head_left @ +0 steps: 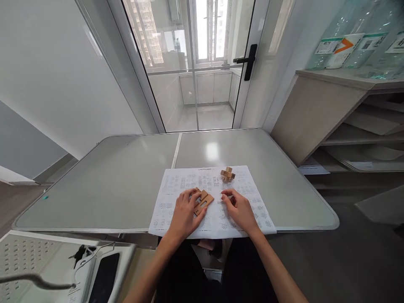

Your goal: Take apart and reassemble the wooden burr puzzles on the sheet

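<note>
My left hand [186,213] is closed on flat wooden puzzle pieces [206,201], light brown with cut-out slots, that lie on a printed sheet. Its thumb is at their near edge and its fingers cover their left part. To the right, my right hand [240,210] hovers low over the paper, fingers loosely curved and apart, with nothing visible in them. Just beyond it stands an assembled wooden burr puzzle [227,174] of interlocking bars. Beneath everything is the white instruction sheet [172,189] with rows of small diagrams, partly hidden by my hands.
The grey folding table [126,189] carries the sheet at its front edge. At lower left, a white surface holds a phone [104,277], keys [80,253] and a cable. A glass door [202,101] is ahead; shelving [328,92] with large bottles [334,46] stands right.
</note>
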The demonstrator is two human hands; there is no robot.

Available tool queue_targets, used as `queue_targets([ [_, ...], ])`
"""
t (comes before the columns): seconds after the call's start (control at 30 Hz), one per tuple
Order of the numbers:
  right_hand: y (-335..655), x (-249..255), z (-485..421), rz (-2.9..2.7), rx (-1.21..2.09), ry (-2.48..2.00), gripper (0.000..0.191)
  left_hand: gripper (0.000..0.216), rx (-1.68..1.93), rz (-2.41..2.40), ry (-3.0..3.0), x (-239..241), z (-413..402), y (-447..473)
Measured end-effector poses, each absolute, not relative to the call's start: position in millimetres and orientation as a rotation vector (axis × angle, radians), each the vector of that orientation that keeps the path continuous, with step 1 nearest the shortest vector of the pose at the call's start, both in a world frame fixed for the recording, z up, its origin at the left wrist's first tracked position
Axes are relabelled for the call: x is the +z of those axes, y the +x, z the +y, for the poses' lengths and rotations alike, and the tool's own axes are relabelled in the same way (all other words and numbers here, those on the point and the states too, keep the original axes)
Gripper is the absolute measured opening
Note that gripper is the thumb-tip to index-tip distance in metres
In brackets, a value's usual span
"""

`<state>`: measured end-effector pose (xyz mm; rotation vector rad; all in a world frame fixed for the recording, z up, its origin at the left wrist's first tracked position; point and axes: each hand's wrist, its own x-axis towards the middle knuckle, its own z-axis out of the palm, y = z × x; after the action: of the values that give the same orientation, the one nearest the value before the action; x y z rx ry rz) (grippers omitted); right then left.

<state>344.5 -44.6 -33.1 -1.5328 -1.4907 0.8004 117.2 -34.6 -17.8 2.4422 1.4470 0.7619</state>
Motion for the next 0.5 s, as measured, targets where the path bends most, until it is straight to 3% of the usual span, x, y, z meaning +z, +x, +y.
queue_targets([
  [0.5,343,-34,-45,-1.510,0.819,-1.483,0.034,0.038,0.848,1.722,2.444,-25,14,56],
])
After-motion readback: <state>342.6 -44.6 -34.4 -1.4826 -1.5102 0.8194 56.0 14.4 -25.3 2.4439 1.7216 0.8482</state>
